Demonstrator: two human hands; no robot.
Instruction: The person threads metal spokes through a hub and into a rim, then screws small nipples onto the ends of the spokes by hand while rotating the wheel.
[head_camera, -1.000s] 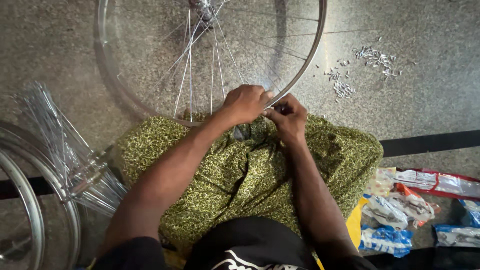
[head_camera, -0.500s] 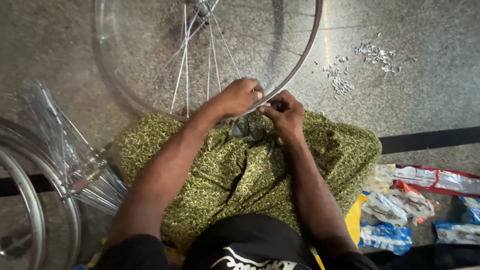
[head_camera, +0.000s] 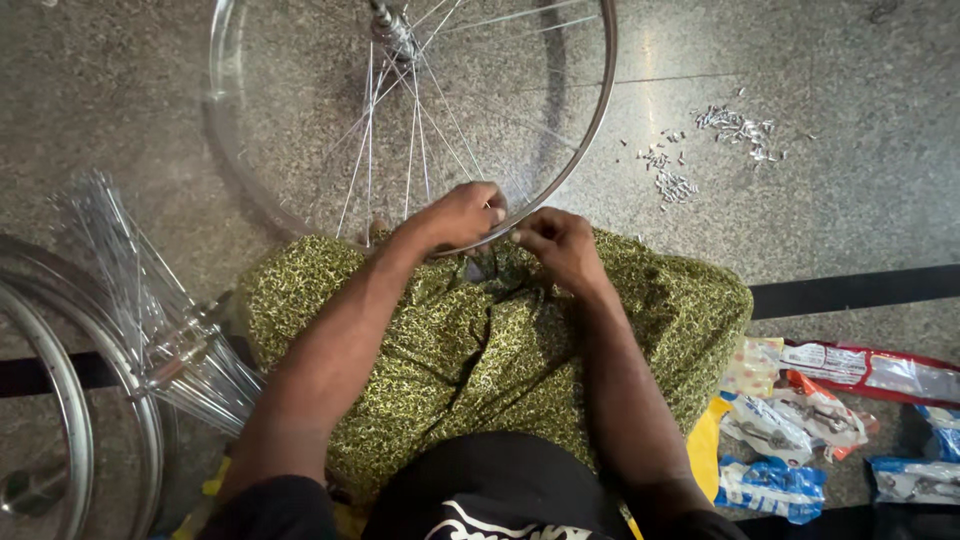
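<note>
wheel rim (head_camera: 590, 130) filled upper centre of frame, lower edge over lap. left hand (head_camera: 455, 215) curled on rim at centre; right hand (head_camera: 560, 245) just beside, fingers pinched, on what cannot tell. loose nipples (head_camera: 715, 145) upper right.

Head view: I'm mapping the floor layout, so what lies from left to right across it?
Spare rim → loose spoke bundle → left hand on the wheel rim → right hand → scattered nipples → plastic packets.

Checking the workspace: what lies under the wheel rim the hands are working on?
Under the wheel rim lies speckled stone floor; its near edge rests over the green patterned cloth. Both hands hide that contact.
</note>
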